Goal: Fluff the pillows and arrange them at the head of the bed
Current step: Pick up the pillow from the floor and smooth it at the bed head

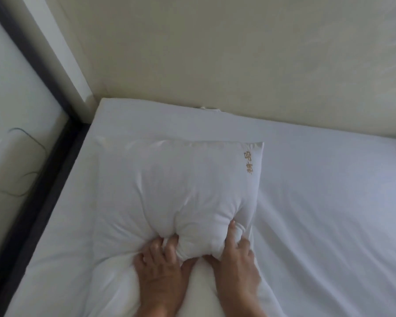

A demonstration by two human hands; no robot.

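A white pillow (pixel 181 188) with gold embroidered characters near its far right corner lies on the bed's white sheet (pixel 329 202), a little short of the head wall. My left hand (pixel 160 261) digs its fingers into the pillow's near edge and bunches the fabric. My right hand (pixel 236 255) squeezes the same edge from the right, thumb pressed into the stuffing. Between both hands a lump of the pillow bulges up. The near part of the pillow runs under my forearms and out of view.
A cream wall (pixel 238 65) stands behind the head of the bed. A dark bed frame rail (pixel 44 191) runs along the left side, with a pale floor and a thin dark cable (pixel 30 143) beyond it. The sheet stretches bare to the right.
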